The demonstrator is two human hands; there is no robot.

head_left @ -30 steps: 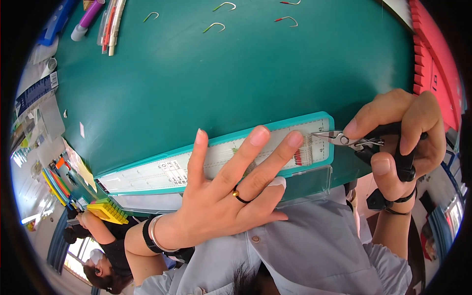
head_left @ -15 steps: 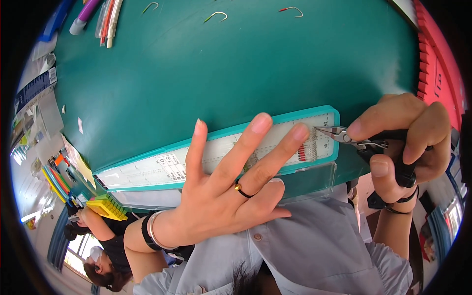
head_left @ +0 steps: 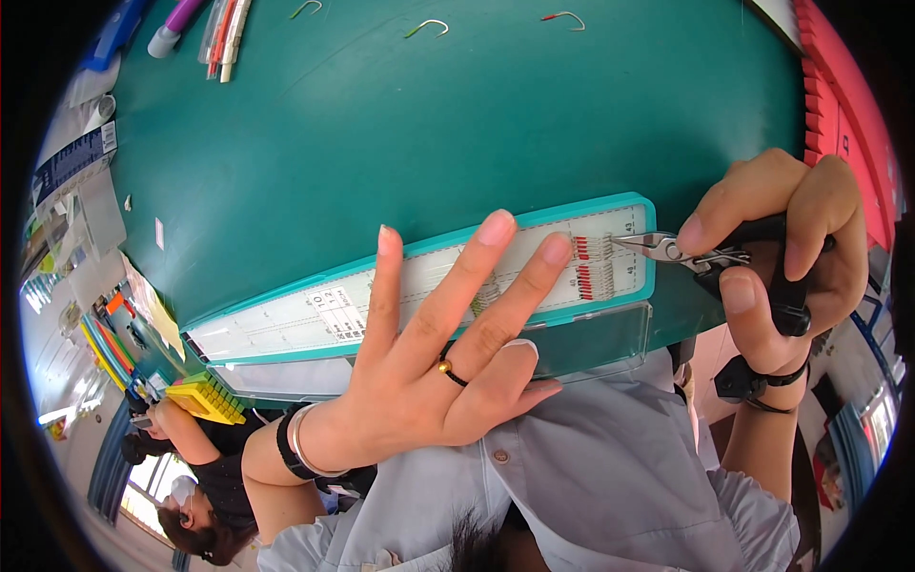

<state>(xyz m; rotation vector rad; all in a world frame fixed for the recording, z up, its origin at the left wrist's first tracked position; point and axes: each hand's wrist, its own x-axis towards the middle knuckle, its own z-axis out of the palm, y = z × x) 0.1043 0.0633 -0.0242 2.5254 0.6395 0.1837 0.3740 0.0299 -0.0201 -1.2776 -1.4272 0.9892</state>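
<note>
A long, shallow case (head_left: 534, 219) with a turquoise rim and white inside lies slantwise on the green table, its clear lid hinged out on my side. My left hand (head_left: 429, 353) rests over the case's middle, fingers spread, holding nothing. Close to its index fingertip, fish hooks with red-wrapped shanks (head_left: 584, 282) lie in rows at the right end. Some green-wrapped hooks (head_left: 484, 296) show between its fingers. My right hand (head_left: 786, 248) grips needle-nose pliers (head_left: 658, 246) with black handles. Their tips reach in at the bends of the upper hook row; whether they pinch a hook is too small to tell.
Three loose hooks lie far off, among them a green-wrapped hook (head_left: 426, 29) and a red-wrapped hook (head_left: 564, 18). Pens (head_left: 227, 38) lie at the far left. A red ridged object (head_left: 848, 114) borders the right side. A co-worker (head_left: 195, 515) is at the lower left.
My left hand has slid slightly left, uncovering more of the upper row of red hooks. My right hand with the pliers has shifted slightly up in view.
</note>
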